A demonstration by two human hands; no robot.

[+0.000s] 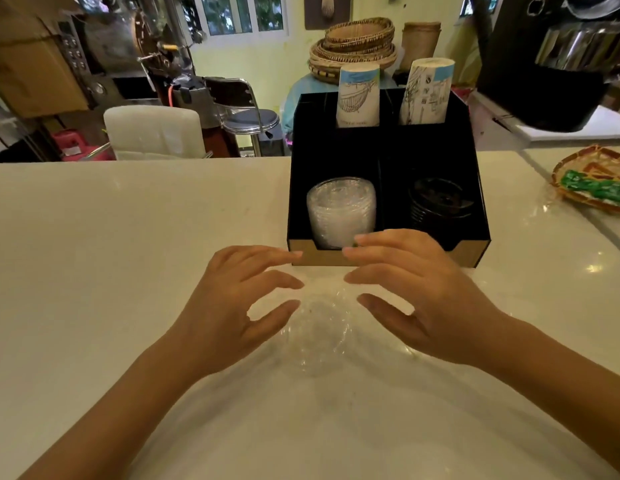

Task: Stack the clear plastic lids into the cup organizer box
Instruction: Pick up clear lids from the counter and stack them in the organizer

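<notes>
A black cup organizer box (388,157) stands on the white counter ahead of me. Its front left compartment holds a stack of clear plastic lids (340,211). More clear lids (319,330) lie on the counter close to me, between my hands. My left hand (232,306) hovers just left of them, fingers spread and holding nothing. On their right side my right hand (415,292) does the same, its fingertips near the box's cardboard front edge. Neither hand clearly touches the loose lids.
Black lids (440,202) fill the front right compartment, and two stacks of paper cups (358,95) (426,91) stand in the back ones. A woven tray with green packets (594,183) sits at the right. A black machine (557,60) rises at the far right.
</notes>
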